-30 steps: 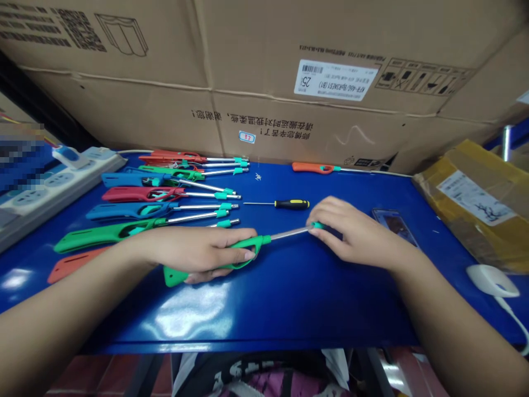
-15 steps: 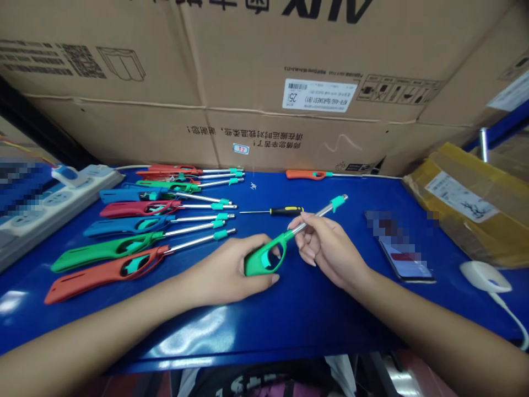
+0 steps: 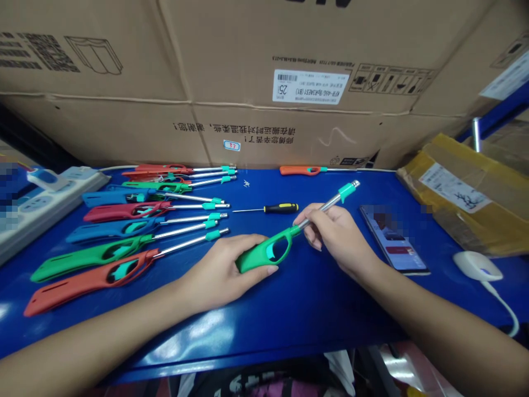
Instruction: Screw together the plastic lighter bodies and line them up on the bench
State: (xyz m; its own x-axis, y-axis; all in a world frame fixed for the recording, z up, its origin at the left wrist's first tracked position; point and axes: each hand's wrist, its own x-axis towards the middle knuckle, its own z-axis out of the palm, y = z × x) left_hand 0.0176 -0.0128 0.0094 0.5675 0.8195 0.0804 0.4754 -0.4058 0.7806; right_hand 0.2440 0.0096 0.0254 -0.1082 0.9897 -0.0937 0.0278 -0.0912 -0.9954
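A green long-necked gas lighter [image 3: 259, 255] is held above the blue table, its metal tube slanting up to the right. My left hand [image 3: 225, 270] wraps round its green handle, thumb along the near side. The fingers of my right hand [image 3: 330, 231] pinch the metal tube just beyond the handle. Near the tip of the tube sits a teal clip [image 3: 347, 191]. Behind my hands a black and yellow screwdriver [image 3: 281, 208] lies flat, its thin shaft pointing left.
Several lighters, the nearest an orange one [image 3: 86, 281], lie in a row at left beside a white power strip [image 3: 53, 193]. Another orange lighter [image 3: 300, 171] rests by the big carton [image 3: 231, 60]. A phone [image 3: 394, 242], taped box [image 3: 458, 193] and white plug-like device [image 3: 478, 265] are at right.
My left hand has shifted slightly left down the handle, and the lighter has turned a little. My right hand still pinches the tube. The whole view has moved slightly.
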